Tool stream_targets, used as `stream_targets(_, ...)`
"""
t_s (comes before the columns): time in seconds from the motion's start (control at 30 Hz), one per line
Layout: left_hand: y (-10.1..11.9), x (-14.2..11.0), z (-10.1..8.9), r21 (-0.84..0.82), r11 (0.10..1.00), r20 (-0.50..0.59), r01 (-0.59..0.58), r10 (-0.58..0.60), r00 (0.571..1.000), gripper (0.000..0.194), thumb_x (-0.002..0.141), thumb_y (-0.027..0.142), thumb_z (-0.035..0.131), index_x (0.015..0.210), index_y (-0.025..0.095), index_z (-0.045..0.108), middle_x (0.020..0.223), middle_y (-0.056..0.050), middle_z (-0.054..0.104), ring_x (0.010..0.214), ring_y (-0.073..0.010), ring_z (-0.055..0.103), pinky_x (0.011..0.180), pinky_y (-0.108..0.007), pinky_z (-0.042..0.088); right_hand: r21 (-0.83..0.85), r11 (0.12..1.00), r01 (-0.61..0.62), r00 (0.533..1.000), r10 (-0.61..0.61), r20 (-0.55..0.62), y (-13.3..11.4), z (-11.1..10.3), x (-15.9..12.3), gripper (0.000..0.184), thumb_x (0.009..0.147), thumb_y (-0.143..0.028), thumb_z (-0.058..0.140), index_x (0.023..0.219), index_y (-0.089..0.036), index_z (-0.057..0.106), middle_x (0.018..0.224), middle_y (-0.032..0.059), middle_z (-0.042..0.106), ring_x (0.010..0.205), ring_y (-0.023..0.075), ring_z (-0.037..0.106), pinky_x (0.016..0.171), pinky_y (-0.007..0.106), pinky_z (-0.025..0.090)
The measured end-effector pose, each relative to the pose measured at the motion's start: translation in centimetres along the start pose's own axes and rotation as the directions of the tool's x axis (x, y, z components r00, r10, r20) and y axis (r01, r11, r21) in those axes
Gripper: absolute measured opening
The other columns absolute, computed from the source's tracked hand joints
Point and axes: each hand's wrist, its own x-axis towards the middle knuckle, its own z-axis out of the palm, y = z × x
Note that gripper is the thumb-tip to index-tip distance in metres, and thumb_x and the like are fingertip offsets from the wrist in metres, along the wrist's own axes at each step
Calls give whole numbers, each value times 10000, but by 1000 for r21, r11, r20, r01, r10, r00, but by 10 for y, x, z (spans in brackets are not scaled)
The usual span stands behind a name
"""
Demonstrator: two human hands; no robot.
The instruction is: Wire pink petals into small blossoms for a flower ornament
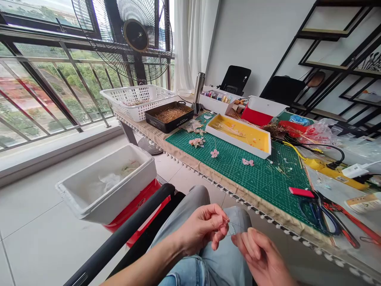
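Note:
Above my lap, my left hand [202,230] pinches a thin bent wire [230,229] between thumb and fingertips. My right hand [258,254] is close beside it, with curled fingertips reaching the wire's lower loop. Ahead on the table lies a green cutting mat [238,178] with small pink flowers [214,153] scattered on it. A white tray with a yellow lining [238,135] sits on the mat. At the mat's right end are blue-handled scissors [318,214] and red-handled pliers [348,216]. All of these are well beyond my hands' reach.
A black armrest [119,238] runs beside my left arm, and a white foam box [104,182] stands on a red stool [133,210]. Along the window, the table holds a white basket [137,101] and a black tray of dried stems [169,119]. A standing fan [133,39] is behind them.

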Motion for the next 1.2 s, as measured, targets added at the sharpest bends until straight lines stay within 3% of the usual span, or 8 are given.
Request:
stream_targets(0.27, 0, 0, -2, 9, 1000, 16, 22, -22, 1000, 323, 733, 369, 792, 803, 119, 600, 605, -10, 627, 388, -58, 501, 330, -148, 415, 4, 1000, -16, 1000, 16, 25, 0, 0, -2, 484, 827, -456, 655, 450, -221, 464, 466, -63, 276, 532, 138, 257, 714, 341, 390)
stream_targets(0.53, 1, -1, -3, -11, 999, 56, 33, -33, 998, 317, 735, 355, 799, 822, 107, 622, 603, -11, 638, 385, -57, 530, 340, -145, 466, 87, 996, -30, 989, 18, 146, 1, -5, 5, 478, 822, -443, 664, 436, -211, 505, 429, -74, 266, 497, 122, 230, 768, 341, 401)
stream_targets(0.7, 0, 0, -5, -16, 1000, 75, 25, -24, 997, 308, 753, 344, 785, 849, 99, 625, 617, -17, 644, 387, -63, 541, 335, -150, 464, 117, 991, -65, 992, 51, 116, 2, -11, 2, 440, 837, -424, 668, 468, -215, 549, 454, -69, 316, 528, 132, 274, 889, 350, 387)
stream_targets(1.07, -4, 1, -8, -34, 999, 105, 25, -21, 994, 267, 794, 308, 751, 905, 102, 622, 631, -22, 655, 382, -63, 548, 338, -150, 476, 113, 991, -72, 995, 63, 83, -1, -5, 3, 435, 787, -432, 719, 442, -221, 559, 439, -67, 301, 528, 137, 246, 741, 325, 393)
stream_targets(1.2, -4, 1, -8, -38, 999, 121, 32, -27, 992, 254, 803, 296, 743, 914, 103, 621, 634, -21, 658, 383, -59, 548, 349, -148, 484, 124, 990, -70, 995, 60, 85, 0, -7, 2, 436, 802, -436, 705, 450, -221, 563, 444, -67, 308, 532, 137, 256, 804, 334, 393)
